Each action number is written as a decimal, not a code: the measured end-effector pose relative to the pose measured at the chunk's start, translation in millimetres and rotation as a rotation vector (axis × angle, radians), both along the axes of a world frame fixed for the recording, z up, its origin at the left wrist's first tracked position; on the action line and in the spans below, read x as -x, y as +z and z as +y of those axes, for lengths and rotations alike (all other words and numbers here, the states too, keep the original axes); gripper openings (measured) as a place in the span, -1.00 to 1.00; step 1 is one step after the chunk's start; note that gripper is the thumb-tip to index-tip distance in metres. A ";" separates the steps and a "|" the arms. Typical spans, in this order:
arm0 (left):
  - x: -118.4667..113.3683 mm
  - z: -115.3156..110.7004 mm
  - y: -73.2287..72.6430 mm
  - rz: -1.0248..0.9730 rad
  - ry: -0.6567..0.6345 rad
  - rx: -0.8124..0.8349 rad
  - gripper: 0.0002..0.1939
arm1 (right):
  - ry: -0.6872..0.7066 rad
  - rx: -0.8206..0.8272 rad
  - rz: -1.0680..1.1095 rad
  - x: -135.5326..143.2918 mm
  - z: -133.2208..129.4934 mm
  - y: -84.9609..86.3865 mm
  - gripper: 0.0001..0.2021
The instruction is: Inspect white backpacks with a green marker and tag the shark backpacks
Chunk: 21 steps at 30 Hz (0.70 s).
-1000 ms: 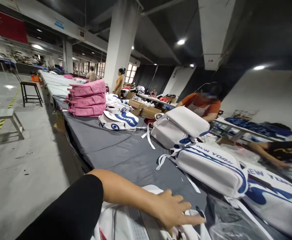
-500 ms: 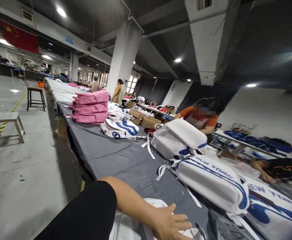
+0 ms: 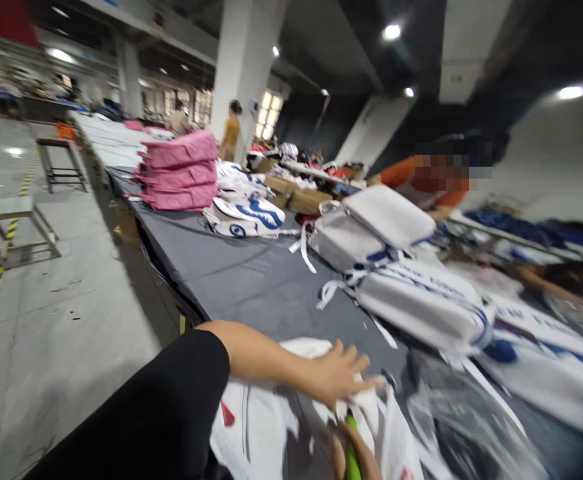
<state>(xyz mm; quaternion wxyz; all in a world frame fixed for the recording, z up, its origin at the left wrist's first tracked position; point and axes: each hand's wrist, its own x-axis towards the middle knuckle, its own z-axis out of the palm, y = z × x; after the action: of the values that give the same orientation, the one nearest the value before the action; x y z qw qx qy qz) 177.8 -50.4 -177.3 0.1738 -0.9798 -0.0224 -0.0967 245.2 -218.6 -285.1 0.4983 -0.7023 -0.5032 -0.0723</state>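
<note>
A white bag (image 3: 261, 427) with small red marks lies on the grey-covered table at the bottom centre. Across its upper part rests my left hand (image 3: 338, 375), fingers spread and palm down. Just below it, my right hand (image 3: 355, 453) is closed around a slim green tool (image 3: 352, 443), held close to the white fabric. The tool's tip is too blurred to make out. To the right, crumpled clear plastic (image 3: 471, 413) lies beside the bag.
White and blue backpacks (image 3: 416, 307) line the table's right side. A pink stack of bags (image 3: 178, 170) stands farther back beside white shark-patterned bags (image 3: 246, 217). A person in orange (image 3: 421, 177) leans in across the table. Stools stand on the left floor.
The view has tilted down, showing more of the white bag. My right hand with the green tool has come into view at the bottom. My left hand remains spread on the bag.
</note>
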 end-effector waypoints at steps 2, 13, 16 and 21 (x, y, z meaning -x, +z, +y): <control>4.2 -7.2 6.0 0.051 0.130 0.061 -0.10 | -0.037 0.094 0.081 16.9 -14.2 26.1 -0.67; 1.8 -2.5 8.1 0.087 0.060 0.117 -0.15 | -0.118 0.241 0.373 2.8 -43.8 87.8 -0.68; -1.4 -2.1 9.0 0.114 0.076 0.112 -0.15 | -0.085 0.262 0.268 3.5 -30.7 94.9 -0.72; -10.3 0.3 9.2 0.170 0.092 0.127 -0.28 | 0.166 0.505 0.096 -18.3 0.5 114.7 -0.79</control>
<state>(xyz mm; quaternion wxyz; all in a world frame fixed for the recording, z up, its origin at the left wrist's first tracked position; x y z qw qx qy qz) 188.0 -50.1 -168.2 0.1169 -0.9914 -0.0586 -0.0038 263.6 -218.1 -170.5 0.3346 -0.7633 -0.5372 0.1300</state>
